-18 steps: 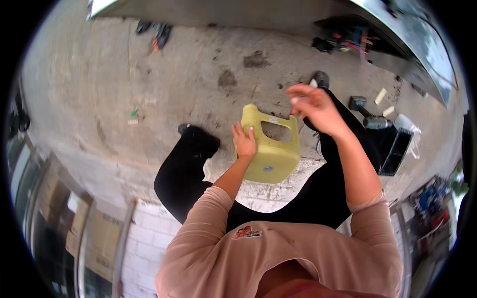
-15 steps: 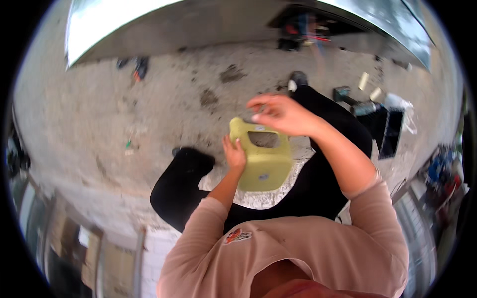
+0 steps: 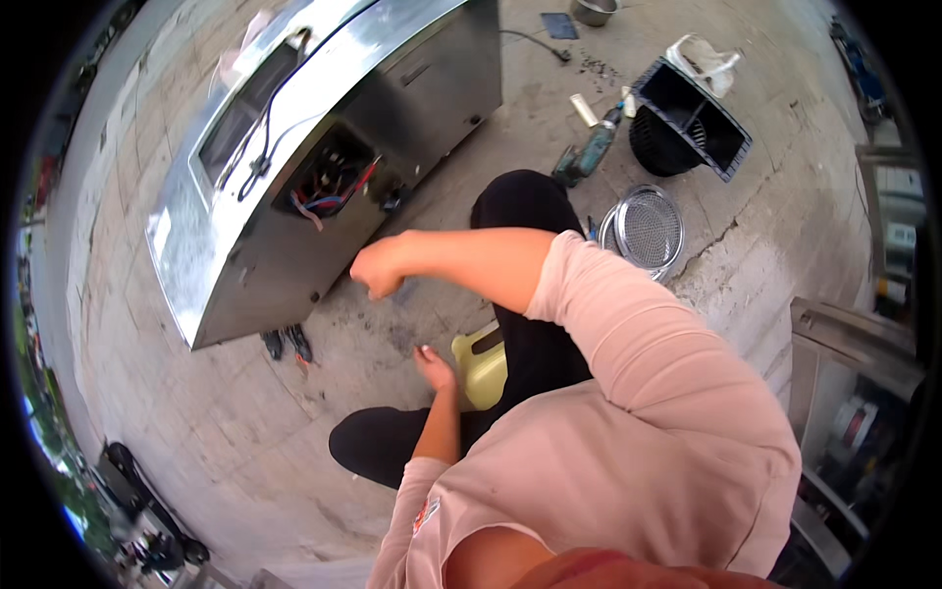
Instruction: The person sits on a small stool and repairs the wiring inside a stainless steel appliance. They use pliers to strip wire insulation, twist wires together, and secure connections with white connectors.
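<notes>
My right hand (image 3: pixel 378 267) is closed, reaching out low beside a stainless steel cabinet (image 3: pixel 265 270). Whatever its fingers hold, if anything, is hidden. Nearer to me, my left hand (image 3: pixel 434 368) is raised with loosely bent fingers and nothing visible in it. Just right of that hand, a pale yellow-green plastic jug (image 3: pixel 483 381) with a moulded handle stands between my legs. My right thigh covers part of the jug. Red and blue wires (image 3: pixel 334 196) show in a square opening in the cabinet's side, above my right hand.
Pliers-like tools (image 3: pixel 289 346) lie by the cabinet's lower corner. Past my right knee are a green cordless drill (image 3: pixel 589 152), a black blower housing (image 3: pixel 677 128) and round metal mesh filters (image 3: pixel 650 231). A metal pot (image 3: pixel 594 10) sits farther off. A metal frame (image 3: pixel 834 339) stands at right.
My view has swung, bringing the cabinet and its wired opening to the left. My left hand has come off the jug. My right hand has moved from above the jug toward the cabinet.
</notes>
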